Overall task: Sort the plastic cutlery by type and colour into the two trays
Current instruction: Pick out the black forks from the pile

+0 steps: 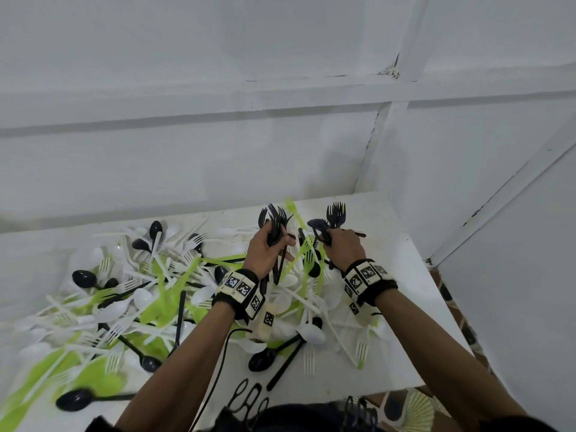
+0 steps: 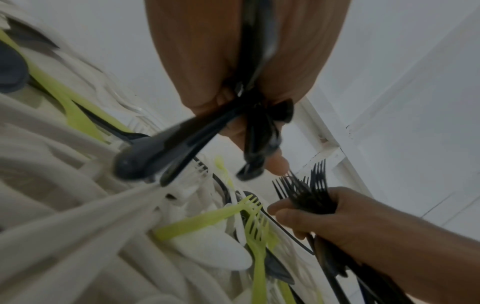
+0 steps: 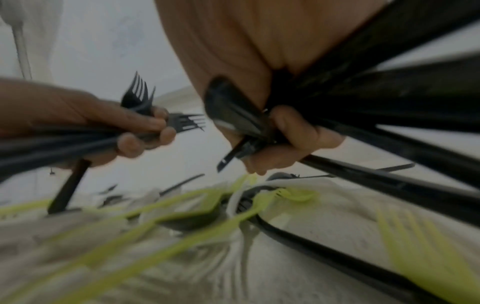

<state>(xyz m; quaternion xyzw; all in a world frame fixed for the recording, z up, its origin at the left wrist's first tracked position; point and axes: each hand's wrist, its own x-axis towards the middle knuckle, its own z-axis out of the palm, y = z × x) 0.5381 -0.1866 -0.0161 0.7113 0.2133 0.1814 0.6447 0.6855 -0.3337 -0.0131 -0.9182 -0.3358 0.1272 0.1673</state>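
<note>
Holding a bunch of black plastic forks [image 1: 274, 222], the left hand [image 1: 265, 255] squeezes tight; the right hand [image 1: 344, 246] grips more black plastic cutlery [image 1: 330, 221]; below both lies the mixed white, green and black cutlery pile [image 1: 162, 288]; keeping black together probably saves trips; no trays show.

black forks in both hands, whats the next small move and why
Probably pass the right hand's black cutlery into the left hand's black fork bundle, making one bunch. Both hands are full and held close together above the mixed pile, and no tray shows in any view, so a free hand seems needed first. The right bunch may include a spoon.
</note>
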